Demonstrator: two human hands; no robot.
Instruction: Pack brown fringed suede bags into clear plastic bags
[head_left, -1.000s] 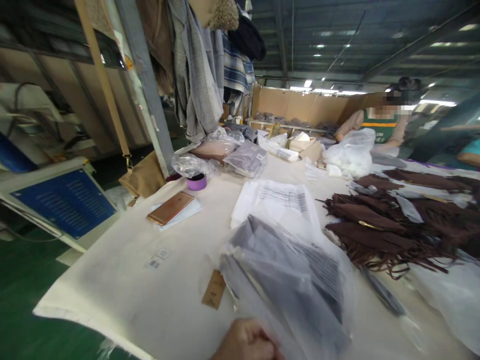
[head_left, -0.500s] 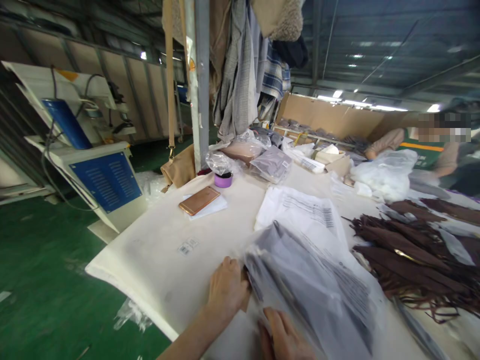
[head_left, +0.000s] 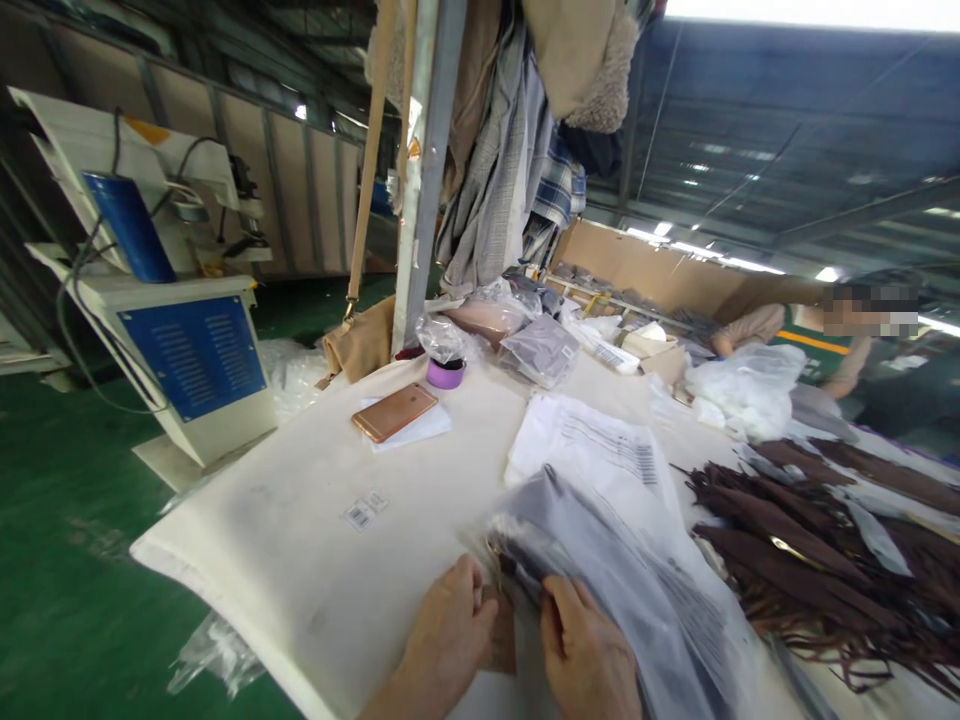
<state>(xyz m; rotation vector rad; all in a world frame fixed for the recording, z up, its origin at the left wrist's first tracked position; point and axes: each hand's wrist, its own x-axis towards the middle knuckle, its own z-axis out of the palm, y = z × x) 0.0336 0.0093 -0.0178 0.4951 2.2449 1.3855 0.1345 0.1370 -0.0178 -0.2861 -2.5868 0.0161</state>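
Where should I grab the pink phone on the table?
Take the phone by its two long edges, coming from above. It lies flat, screen down, on white paper with open tabletop around it, so probably nothing blocks your fingers.

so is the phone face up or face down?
Face down: the phone shows its rose-gold back, lying flat on white paper.

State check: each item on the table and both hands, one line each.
Left hand: fingers resting on the brown tag at the bag's near corner.
Right hand: fingers gripping the bag's edge.
Plastic bag: lying flat, grey garment inside.
Brown tag: flat on the table, partly covered by the hands.
Phone: lying flat on white paper.
Tape roll: lying flat.
Brown fringed pieces: loose, piled, unbagged.
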